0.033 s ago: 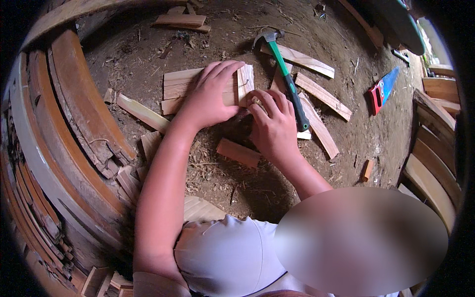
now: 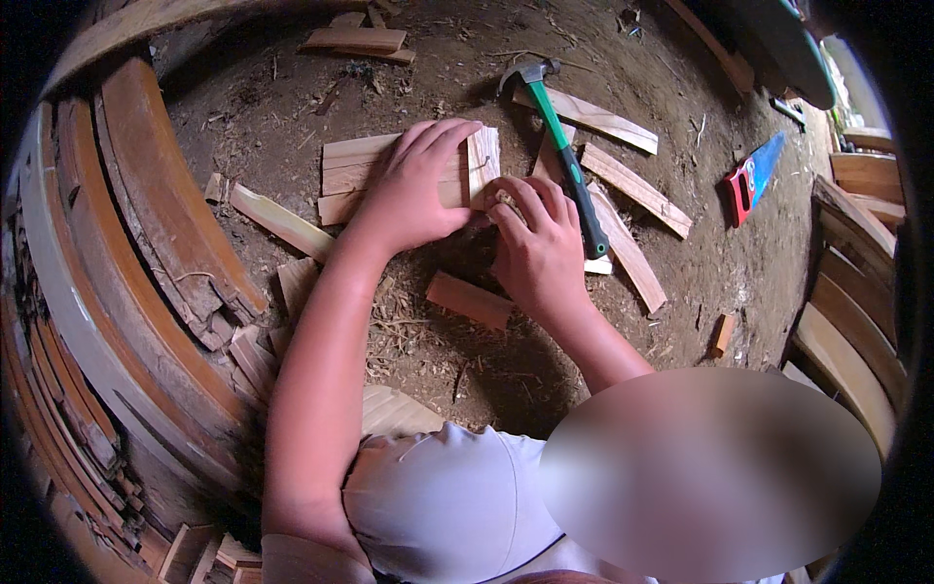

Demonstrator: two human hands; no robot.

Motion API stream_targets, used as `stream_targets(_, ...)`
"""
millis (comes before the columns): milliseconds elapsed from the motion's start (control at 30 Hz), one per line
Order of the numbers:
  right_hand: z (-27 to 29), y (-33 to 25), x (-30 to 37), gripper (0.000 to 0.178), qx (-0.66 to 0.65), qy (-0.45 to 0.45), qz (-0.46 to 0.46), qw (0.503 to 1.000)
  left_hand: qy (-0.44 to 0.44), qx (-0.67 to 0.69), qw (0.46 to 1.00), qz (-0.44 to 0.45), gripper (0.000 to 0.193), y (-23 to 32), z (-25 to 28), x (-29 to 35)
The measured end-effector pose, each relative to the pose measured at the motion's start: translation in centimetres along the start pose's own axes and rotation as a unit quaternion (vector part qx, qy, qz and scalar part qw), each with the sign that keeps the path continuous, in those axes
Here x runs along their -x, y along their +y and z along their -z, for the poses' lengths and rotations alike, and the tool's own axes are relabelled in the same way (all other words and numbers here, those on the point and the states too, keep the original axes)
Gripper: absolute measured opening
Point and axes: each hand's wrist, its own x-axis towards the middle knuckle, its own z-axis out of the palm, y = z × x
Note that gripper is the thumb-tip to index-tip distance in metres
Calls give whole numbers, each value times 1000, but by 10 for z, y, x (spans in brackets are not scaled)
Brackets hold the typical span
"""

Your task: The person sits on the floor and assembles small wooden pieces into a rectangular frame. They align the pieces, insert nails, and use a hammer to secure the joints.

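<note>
Several thin wooden slats (image 2: 352, 167) lie side by side as a small panel on the ground. A paler wooden strip (image 2: 483, 156) lies crosswise over their right end, with a small dark mark, perhaps a nail, on it. My left hand (image 2: 413, 190) is laid across the slats, fingers over the far edge and thumb by the near edge, gripping them. My right hand (image 2: 540, 238) has its fingers curled at the near end of the pale strip; its thumb is mostly hidden. Just right of it rests a claw hammer (image 2: 567, 156) with a green and black handle, on loose slats.
Loose slats (image 2: 623, 185) lie around the hammer. A handsaw (image 2: 757, 180) with red handle and blue blade is farther right. A short wood block (image 2: 470, 300) lies nearer me. Long boards (image 2: 161, 185) are stacked at left, more planks (image 2: 846, 311) at right. Shavings cover the dirt floor.
</note>
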Motion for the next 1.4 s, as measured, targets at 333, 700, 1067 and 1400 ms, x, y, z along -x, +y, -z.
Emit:
stream_targets(333, -4, 4, 4, 44, -71, -4, -13, 997, 4, -12, 1000, 5, 89, -1, -4, -1)
stream_targets(700, -7, 5, 8, 42, -103, 4, -27, 994, -8, -10, 1000, 7, 95, 3, -2, -1)
stream_targets(1067, -4, 3, 9, 40, -123, -9, -45, 991, -8, -23, 1000, 9, 95, 4, 1, 1)
stream_targets(1400, 5, 1, 3, 45, -80, 1, -26, 996, -2, -28, 1000, 6, 94, -1, -1, 2)
